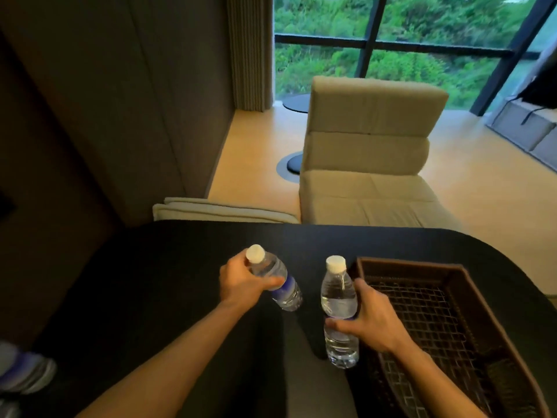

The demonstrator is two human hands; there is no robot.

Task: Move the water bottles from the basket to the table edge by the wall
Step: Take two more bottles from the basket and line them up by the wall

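Left hand (241, 282) grips tilted bottle (275, 280), frame centre | right hand (366, 319) clasps upright bottle (339, 312) beside basket (470, 300) | full, heavyish, thin slick plastic: hold mid-body.

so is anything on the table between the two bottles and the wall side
Nothing visible. The dark table is bare from the left hand's bottle and the right hand's bottle leftward to the wall.

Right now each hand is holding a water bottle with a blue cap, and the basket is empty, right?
Not quite: the caps are white, as the head view shows. The left hand holds one bottle, the right hand holds the other bottle, and the basket looks empty.
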